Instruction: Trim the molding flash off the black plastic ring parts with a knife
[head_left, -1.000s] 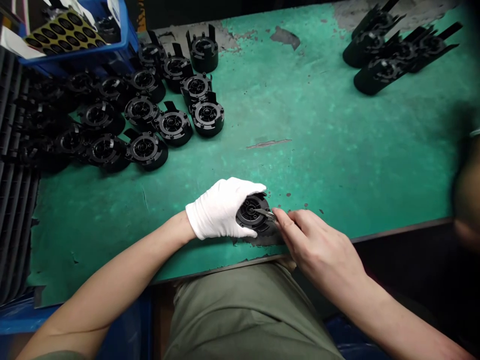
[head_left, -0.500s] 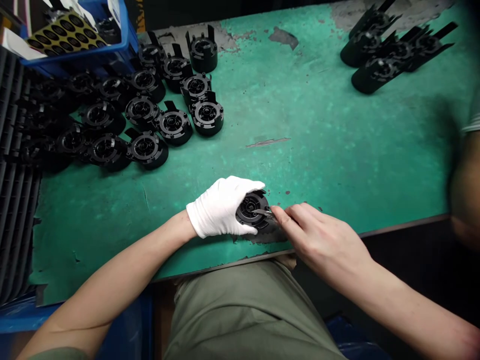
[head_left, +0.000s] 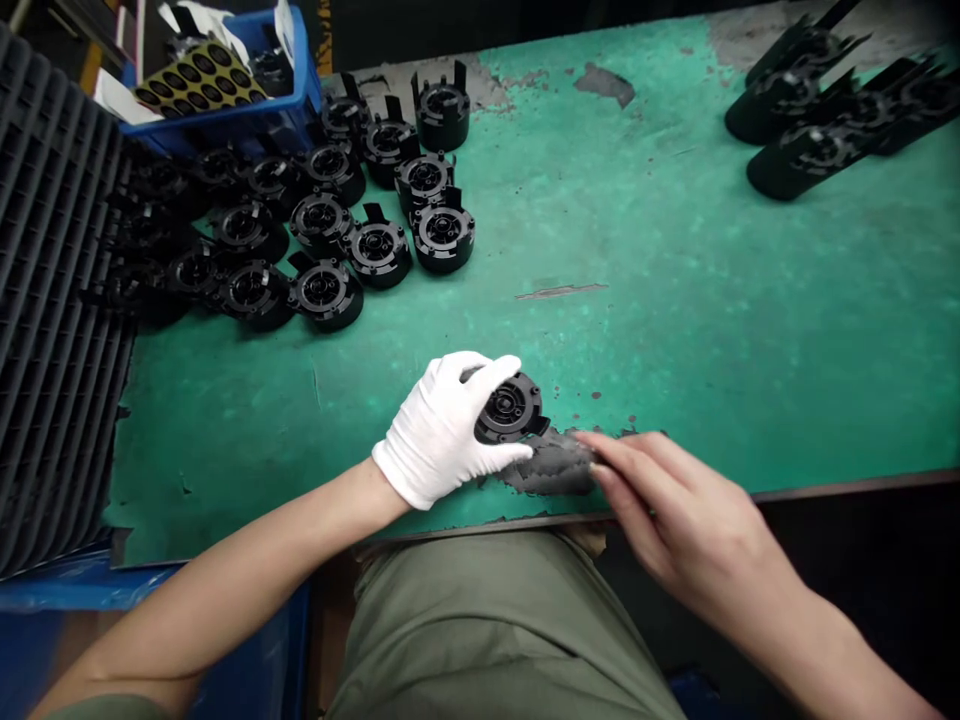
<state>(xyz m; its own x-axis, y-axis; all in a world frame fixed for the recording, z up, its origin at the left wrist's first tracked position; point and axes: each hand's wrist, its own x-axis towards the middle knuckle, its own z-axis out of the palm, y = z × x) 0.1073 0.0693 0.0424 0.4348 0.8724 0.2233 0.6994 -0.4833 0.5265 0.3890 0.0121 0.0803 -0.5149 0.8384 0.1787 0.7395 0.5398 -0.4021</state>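
Note:
My left hand, in a white glove, is wrapped round a round black plastic housing. Its ringed, ribbed face is turned up, and a short tab sticks out toward the lower right. The thumb and fingers grip the housing's sides near the table's front edge. To the right, my bare right hand is closed in a pinch, a short gap from the housing. A thin pointed metal blade was between those fingers half a second ago; now only a faint blurred sliver shows at the fingertips.
Several similar black housings stand grouped at the left on the worn green tabletop. Behind them is a blue bin with a sheet of round stickers. Taller black parts stand far right. Stacked grey trays line the left edge.
My right hand has drawn back right from the housing, taking the blade off its face. The housing has turned in my left hand, its tab now at lower right. The view has shifted left.

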